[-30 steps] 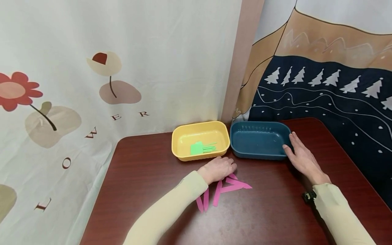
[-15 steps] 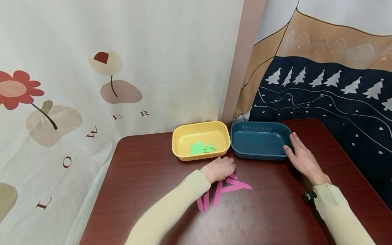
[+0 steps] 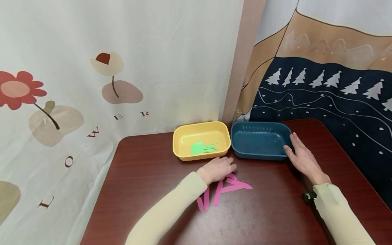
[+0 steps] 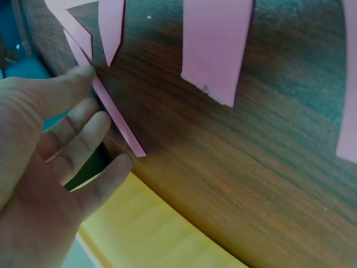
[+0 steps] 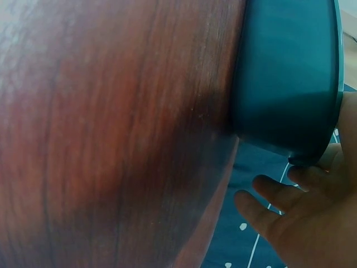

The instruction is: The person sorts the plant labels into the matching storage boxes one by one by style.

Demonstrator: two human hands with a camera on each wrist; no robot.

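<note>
My left hand (image 3: 216, 169) is over the far end of several pink paper strips (image 3: 235, 185) on the table. In the left wrist view its thumb (image 4: 81, 75) lies on one narrow pink strip (image 4: 120, 120), with curled fingers close to the strip's other side. This strip is seen nearly edge-on; the fingers' contact is partly hidden. Flat, relaxed fingers of my right hand (image 3: 304, 161) rest against the right side of a dark blue plastic bin (image 3: 260, 156). From the right wrist view, the fingertips (image 5: 254, 206) stand off the bin's wall (image 5: 284, 84).
Left of the blue bin stands a yellow bin (image 3: 200, 157) holding a green piece with thin green strips (image 3: 199, 148). Both bins sit near the back of the brown table (image 3: 147, 163). Printed curtains (image 3: 177, 68) hang just behind its edge.
My left hand shifts only slightly around the strips. My right hand keeps its place at the blue bin. The bins and the strips stay put.
</note>
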